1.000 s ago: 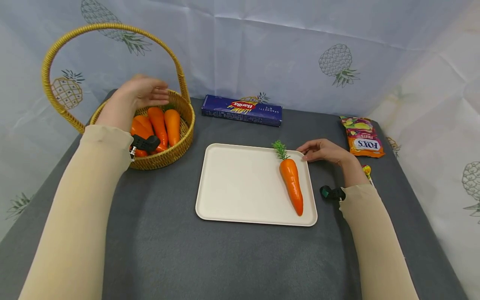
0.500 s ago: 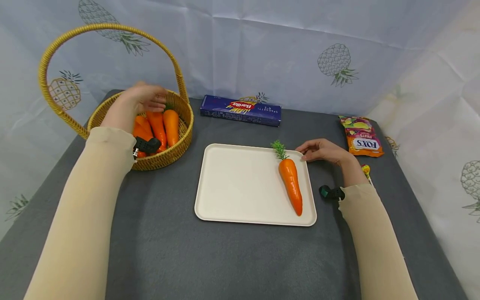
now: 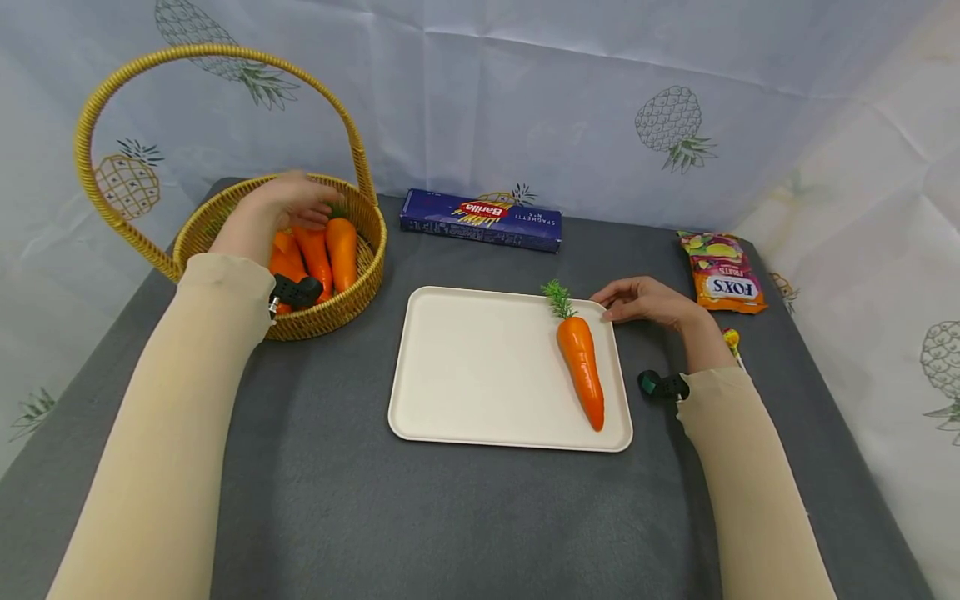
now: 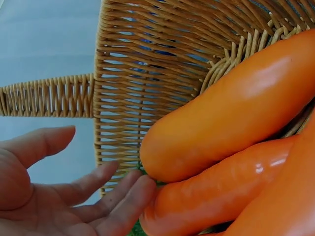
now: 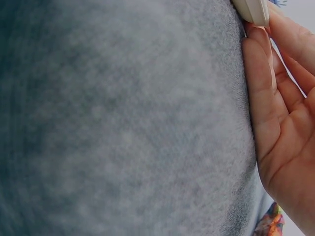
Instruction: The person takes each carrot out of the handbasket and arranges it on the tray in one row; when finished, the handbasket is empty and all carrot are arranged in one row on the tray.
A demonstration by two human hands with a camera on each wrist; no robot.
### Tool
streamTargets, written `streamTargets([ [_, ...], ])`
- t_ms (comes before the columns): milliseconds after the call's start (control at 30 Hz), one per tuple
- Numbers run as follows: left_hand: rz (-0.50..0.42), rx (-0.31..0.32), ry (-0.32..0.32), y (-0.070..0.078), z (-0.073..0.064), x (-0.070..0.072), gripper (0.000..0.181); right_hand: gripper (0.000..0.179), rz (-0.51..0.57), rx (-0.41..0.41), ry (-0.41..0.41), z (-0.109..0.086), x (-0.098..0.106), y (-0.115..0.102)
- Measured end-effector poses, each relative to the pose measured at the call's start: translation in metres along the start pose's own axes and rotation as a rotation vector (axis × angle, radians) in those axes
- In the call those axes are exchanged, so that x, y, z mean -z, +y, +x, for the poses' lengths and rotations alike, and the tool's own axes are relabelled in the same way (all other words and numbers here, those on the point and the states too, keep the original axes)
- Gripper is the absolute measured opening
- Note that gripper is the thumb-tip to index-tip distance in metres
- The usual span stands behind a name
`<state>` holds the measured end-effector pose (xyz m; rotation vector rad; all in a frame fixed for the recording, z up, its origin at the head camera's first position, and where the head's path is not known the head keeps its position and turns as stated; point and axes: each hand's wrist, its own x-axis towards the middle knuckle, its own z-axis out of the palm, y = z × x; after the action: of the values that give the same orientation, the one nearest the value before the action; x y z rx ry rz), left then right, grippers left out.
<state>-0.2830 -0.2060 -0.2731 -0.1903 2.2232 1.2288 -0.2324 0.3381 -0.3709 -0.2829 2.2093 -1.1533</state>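
Observation:
My left hand [image 3: 281,207] reaches over the wicker basket [image 3: 330,321] at the left, fingers stretched out above the carrots. In the left wrist view, the fingertips of that hand [image 4: 69,196] are right at the blunt top ends of the orange carrots [image 4: 221,118]; the thumb stands apart. Most of the carrots' green tops are hidden. My right hand [image 3: 652,304] pinches the far right corner of a cream tray [image 3: 480,367]. The right wrist view has the tray's corner [image 5: 253,11] between thumb and fingers. One carrot [image 3: 581,371] with a green top lies on the tray's right side.
The basket's tall handle [image 3: 217,52] arches above the left hand. A blue Barilla spaghetti box [image 3: 482,221] lies behind the tray. At the right are a Fox's sweets bag [image 3: 723,273] and a lollipop [image 3: 732,339]. A pineapple-print cloth [image 3: 525,92] hangs behind the grey table [image 3: 480,525].
My left hand has moved a little right and down into the basket, closer to the carrots. The right hand, tray and carrot on it have stayed in place.

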Motion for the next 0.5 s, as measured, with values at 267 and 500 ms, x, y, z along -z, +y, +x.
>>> streamTargets([
  [267, 0.143, -0.065, -0.07, -0.002, 0.0042, 0.0015, 0.069, 0.046, 0.001, 0.0, -0.004, -0.0001, -0.0002, -0.0009],
  [500, 0.279, -0.113, -0.08, -0.0027, 0.0065, -0.0016, 0.064, 0.045, 0.01, 0.001, 0.001, -0.0003, -0.0008, 0.0003],
])
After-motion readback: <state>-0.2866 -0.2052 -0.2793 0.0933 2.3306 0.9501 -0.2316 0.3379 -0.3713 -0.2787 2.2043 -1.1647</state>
